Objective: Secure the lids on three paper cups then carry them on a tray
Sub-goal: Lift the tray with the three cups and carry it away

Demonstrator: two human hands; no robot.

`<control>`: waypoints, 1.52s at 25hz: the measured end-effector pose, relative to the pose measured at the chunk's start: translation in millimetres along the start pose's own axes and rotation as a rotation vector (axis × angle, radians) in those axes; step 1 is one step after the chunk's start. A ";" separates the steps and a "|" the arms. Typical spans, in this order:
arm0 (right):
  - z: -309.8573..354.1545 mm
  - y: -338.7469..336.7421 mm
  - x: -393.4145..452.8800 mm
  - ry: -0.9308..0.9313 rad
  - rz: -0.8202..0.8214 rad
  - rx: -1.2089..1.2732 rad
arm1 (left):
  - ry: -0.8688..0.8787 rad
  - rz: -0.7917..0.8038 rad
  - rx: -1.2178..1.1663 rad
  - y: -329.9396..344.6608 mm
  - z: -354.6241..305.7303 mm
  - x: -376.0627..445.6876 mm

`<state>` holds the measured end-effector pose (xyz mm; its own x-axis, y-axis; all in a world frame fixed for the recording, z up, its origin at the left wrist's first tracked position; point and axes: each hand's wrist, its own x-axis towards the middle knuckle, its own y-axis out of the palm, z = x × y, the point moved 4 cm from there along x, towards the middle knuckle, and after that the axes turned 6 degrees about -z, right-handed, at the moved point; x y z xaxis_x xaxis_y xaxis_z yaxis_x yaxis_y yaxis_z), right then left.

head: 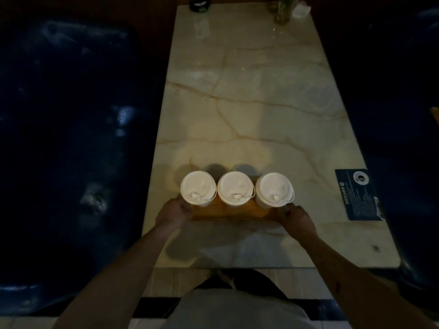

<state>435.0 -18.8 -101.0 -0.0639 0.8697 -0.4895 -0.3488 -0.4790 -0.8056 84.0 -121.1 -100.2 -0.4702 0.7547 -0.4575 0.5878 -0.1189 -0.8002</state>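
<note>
Three white paper cups stand in a row on a small wooden tray [228, 213], each with a white lid on: the left cup [198, 188], the middle cup [235, 188] and the right cup [274, 189]. The tray is over the near part of a marble table [256, 110]. My left hand [174, 213] grips the tray's left end, fingers curled round its edge. At the tray's right end, my right hand [297, 218] grips in the same way. The cups hide most of the tray.
Dark blue seats flank the table on the left [71, 138] and right [403, 115]. A dark blue printed card [360, 194] lies at the table's right edge. A dark jar [199, 4], a glass vase [282, 10] and a tissue [300, 9] stand at the far end.
</note>
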 end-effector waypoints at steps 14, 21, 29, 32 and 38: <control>6.1 10.5 7.5 0.242 -0.296 0.328 | -0.055 -0.224 -0.045 19.3 -15.3 -5.4; 6.1 14.3 2.7 0.289 -0.311 0.371 | -0.094 -0.238 -0.090 16.5 -13.7 -12.1; 18.7 7.3 -12.2 0.274 -0.314 0.413 | -0.057 -0.247 -0.042 2.5 -4.7 -18.0; 27.0 2.4 -21.8 0.233 -0.312 0.436 | -0.046 -0.237 -0.036 -4.6 3.1 -22.4; 43.8 -5.4 -41.8 0.163 -0.296 0.456 | -0.022 -0.289 -0.081 -22.6 19.8 -41.6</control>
<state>398.6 -47.4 -61.6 0.2300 0.9122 -0.3391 -0.7006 -0.0866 -0.7083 77.2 -162.6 -70.8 -0.6393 0.7355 -0.2243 0.4775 0.1511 -0.8655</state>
